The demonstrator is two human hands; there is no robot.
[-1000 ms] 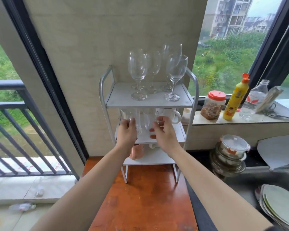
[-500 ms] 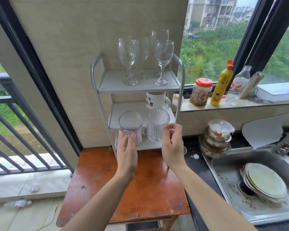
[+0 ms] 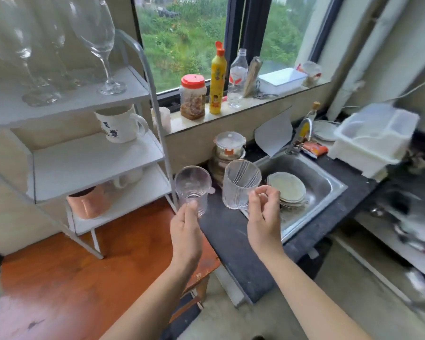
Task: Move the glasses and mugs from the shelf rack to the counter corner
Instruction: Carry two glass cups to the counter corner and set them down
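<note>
My left hand (image 3: 185, 229) grips a clear glass mug (image 3: 192, 188) by its lower part, held in the air right of the white shelf rack (image 3: 96, 158). My right hand (image 3: 264, 214) holds a ribbed clear glass mug (image 3: 239, 186) by its handle, over the dark counter (image 3: 227, 234) beside the sink. On the rack's top shelf stand several wine glasses (image 3: 101, 45). The middle shelf carries a white mug with writing (image 3: 119, 127). On the bottom shelf sit a copper-coloured mug (image 3: 90, 204) and a white mug (image 3: 129, 177), partly hidden.
The rack stands on an orange-brown wooden table (image 3: 71, 278). A steel sink (image 3: 314, 190) holds stacked plates. Stacked lidded containers (image 3: 228, 149) stand in the counter corner. A jar, yellow bottle and clear bottle line the window sill (image 3: 231, 116). A white plastic bin (image 3: 375, 138) sits at right.
Both hands pulled the two glass mugs off the middle shelf and carried them right, from over the wooden table to over the dark counter. The view swung right and down.
</note>
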